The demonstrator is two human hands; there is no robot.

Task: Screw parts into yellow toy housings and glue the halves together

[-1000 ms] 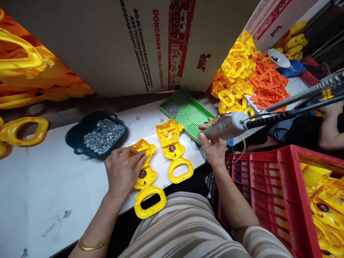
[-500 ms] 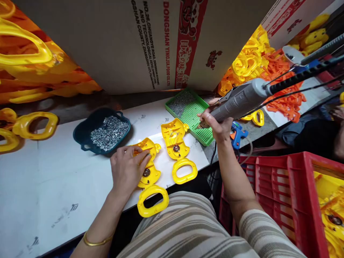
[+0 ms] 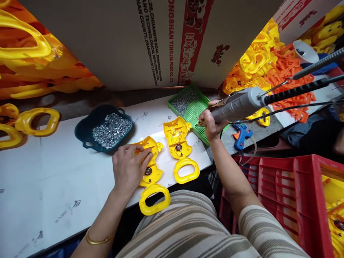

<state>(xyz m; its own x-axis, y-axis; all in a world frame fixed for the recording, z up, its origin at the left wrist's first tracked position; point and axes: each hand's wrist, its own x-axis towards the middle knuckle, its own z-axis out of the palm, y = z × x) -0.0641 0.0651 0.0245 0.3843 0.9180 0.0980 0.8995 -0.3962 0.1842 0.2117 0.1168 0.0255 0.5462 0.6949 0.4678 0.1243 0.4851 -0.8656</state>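
Observation:
My left hand (image 3: 129, 165) lies over the left edge of a yellow plastic shell half (image 3: 153, 176), thumb and forefinger pinched together inside it. Whatever small piece sits between those fingertips is too hidden to name. A round dark speaker-like part shows in the shell's lower half, and a yellow loop handle (image 3: 155, 211) extends toward me. My right hand (image 3: 215, 125) is wrapped around a grey electric screwdriver (image 3: 238, 104), held above the green tray's right side. Right of my left hand, a second yellow shell half (image 3: 177, 138) with thin wires and a round part lies on the white tabletop.
A dark teal basin (image 3: 83, 130) holds small shiny metal pieces. The perforated green tray (image 3: 195, 116) has small screws at its far end. A blue glue gun (image 3: 242, 138) and red crate (image 3: 287, 193) are at right. A carton (image 3: 120, 46) stands behind.
The view has shifted slightly, moving the scene a little to the right. My right hand and the screwdriver sit slightly lower and closer to the green tray; my left hand stays at the shell.

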